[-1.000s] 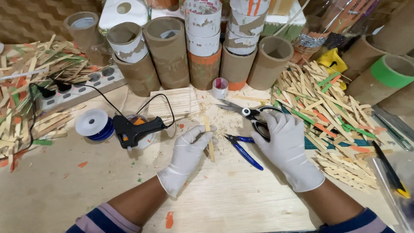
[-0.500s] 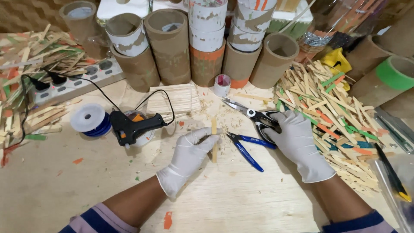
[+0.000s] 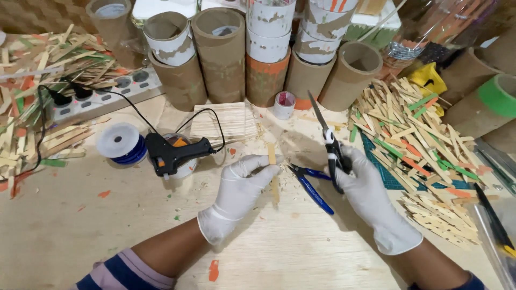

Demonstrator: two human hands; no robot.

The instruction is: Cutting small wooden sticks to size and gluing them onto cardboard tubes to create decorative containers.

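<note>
Along the far edge of the bench (image 3: 279, 252), cardboard tubes (image 3: 221, 53) are stood upright, some wrapped in white and orange paper; a green-banded tube (image 3: 497, 96) is laid at the right edge. A short wooden stick (image 3: 272, 156) is pinched upright in the left hand (image 3: 239, 193), its long axis pointing away. Just right of it, scissors (image 3: 330, 142) are gripped closed-fisted in the right hand (image 3: 371, 198), blades shut. Blue-handled pliers (image 3: 312, 185) are left between the hands.
</note>
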